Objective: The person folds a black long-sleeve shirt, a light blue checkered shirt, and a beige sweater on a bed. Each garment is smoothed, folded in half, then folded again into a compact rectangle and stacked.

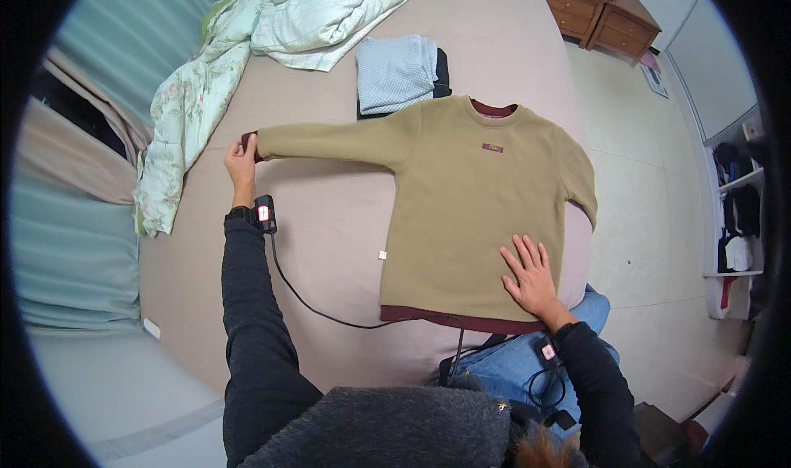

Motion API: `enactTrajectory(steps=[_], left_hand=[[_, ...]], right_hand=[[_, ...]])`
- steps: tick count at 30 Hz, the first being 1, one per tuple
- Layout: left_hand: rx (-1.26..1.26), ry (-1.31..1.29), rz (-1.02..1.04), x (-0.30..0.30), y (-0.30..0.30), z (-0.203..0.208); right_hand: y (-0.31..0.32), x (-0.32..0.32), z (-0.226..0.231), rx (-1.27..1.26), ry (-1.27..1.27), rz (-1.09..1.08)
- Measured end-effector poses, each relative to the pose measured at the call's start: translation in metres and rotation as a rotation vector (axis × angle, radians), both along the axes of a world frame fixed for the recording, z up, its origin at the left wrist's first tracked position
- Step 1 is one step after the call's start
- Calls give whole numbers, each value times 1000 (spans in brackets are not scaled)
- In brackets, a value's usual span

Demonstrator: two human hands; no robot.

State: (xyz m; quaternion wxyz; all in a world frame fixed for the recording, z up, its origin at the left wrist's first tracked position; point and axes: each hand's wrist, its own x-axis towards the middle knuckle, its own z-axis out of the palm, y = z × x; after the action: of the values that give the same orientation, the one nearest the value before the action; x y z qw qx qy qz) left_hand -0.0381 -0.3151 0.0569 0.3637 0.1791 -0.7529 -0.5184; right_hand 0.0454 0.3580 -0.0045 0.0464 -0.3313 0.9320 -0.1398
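Observation:
A tan sweatshirt [470, 212] with a maroon collar and hem lies face up across the bed. Its left-hand sleeve stretches straight out to the side, and the other sleeve hangs over the bed's right edge. My left hand [241, 165] pinches the maroon cuff [250, 144] at the end of the outstretched sleeve. Near the hem, on the right, my right hand [531, 277] lies flat on the sweatshirt's front with its fingers spread.
Behind the sweatshirt sits a folded stack with a light blue patterned cloth [397, 74] on top. A floral quilt [329, 15] is heaped at the far left. A black cable [317, 311] runs from my left wrist. Wooden drawers [606, 15] and open shelves [733, 212] stand beyond the bed.

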Motion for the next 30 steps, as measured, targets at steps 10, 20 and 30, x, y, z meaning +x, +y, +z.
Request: enactTrajectory(steps=[10, 20, 30], left_hand=[[-3, -760, 498, 25, -13, -88], [976, -238, 183, 22, 69, -1], [244, 124, -626, -53, 397, 74]], right_hand=[[-1, 0, 0, 14, 0, 3], [0, 0, 2, 2, 16, 6], [1, 0, 2, 10, 5, 11]])
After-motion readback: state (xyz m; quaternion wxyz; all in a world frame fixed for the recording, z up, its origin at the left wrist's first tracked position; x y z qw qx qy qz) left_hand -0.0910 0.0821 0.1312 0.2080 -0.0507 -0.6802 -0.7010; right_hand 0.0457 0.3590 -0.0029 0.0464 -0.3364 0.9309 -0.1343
